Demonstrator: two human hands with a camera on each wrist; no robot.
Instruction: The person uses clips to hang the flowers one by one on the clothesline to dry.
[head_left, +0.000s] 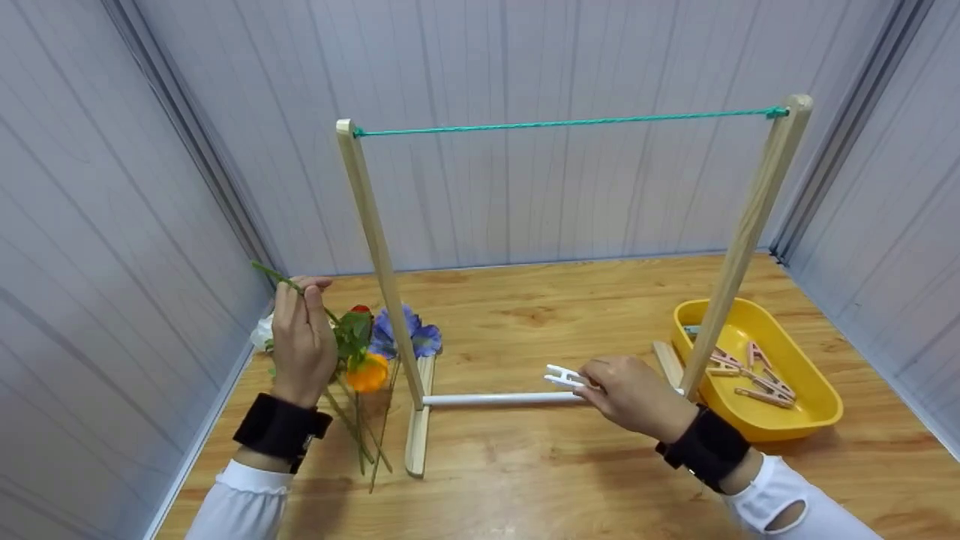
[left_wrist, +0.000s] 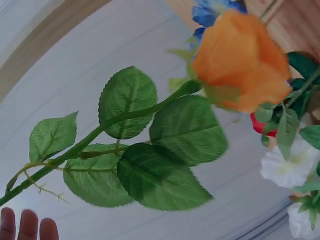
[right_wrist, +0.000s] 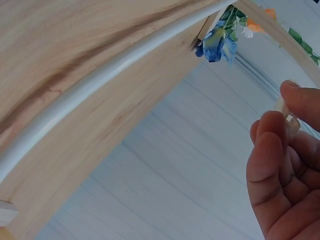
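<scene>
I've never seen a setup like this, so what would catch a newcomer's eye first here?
Probably the bright orange flower at left, tilted downward, its stem in the left hand. Next, the green cord strung between two wooden posts, above the right hand, which pinches a white clothespin. Then, at the right, the yellow tray holding more clothespins.

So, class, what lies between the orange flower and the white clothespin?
The head view shows, from orange flower to white clothespin: a thin stem, the left wooden post with its foot, then bare tabletop.
</scene>
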